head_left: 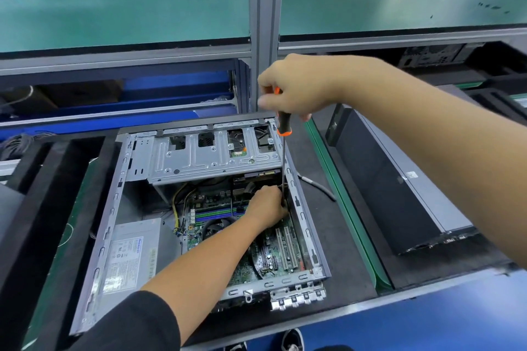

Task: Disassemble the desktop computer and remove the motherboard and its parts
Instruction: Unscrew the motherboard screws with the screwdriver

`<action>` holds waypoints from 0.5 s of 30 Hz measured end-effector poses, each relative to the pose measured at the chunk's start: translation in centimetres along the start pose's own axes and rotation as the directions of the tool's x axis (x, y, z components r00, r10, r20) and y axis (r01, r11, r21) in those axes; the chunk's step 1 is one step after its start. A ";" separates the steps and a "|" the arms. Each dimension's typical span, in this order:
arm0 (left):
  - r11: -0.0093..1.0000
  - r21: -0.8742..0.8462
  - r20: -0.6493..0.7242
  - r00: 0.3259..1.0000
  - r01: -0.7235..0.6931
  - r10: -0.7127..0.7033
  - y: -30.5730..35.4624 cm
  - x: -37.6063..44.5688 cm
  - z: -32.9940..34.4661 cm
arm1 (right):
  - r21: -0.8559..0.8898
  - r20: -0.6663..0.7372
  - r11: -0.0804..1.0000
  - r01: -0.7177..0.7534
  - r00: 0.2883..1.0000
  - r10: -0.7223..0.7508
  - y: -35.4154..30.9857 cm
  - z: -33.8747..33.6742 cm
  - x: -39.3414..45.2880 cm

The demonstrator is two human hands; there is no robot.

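**Slip risk at the case's right wall**

Screwdriver (pixel 283 125) runs down from the right hand (pixel 296 85), fingers curled round its handle, to a spot at the board's (pixel 273 253) far right corner. The left hand (pixel 266 209) pinches by the tip (what it holds I cannot tell). If the tip cams out it could gouge the board — or jab those fingers. The board lies in the case (pixel 112 208).

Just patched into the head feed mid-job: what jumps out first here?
The right hand grips a long orange-and-black screwdriver held upright, its shaft running down into the open computer case at center. The left hand is inside the case, steadying the shaft's lower end over the green motherboard. A second, closed computer lies to the right.
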State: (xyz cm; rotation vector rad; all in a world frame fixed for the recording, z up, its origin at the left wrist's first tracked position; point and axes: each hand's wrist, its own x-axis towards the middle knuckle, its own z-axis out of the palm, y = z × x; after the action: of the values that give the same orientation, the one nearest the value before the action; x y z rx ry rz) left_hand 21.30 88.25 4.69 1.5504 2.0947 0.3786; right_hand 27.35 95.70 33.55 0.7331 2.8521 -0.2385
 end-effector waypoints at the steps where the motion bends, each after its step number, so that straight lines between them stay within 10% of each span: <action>1: 1.000 -0.030 0.045 0.999 0.002 -0.001 -0.1 0.1 -0.3 | -0.083 -0.017 0.996 -0.018 1.000 0.016 -0.1 0.1 0.2; 15: 0.996 -0.069 0.213 0.976 0.059 -0.043 -0.4 0.3 -2.0 | -0.109 0.142 0.989 0.103 0.986 -0.087 -1.9 -0.4 0.8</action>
State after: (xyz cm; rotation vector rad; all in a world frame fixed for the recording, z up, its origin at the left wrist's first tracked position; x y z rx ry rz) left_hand 19.80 88.58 6.11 1.4241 1.9302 0.2590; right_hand 25.64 94.51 33.93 0.5374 2.7462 -0.1287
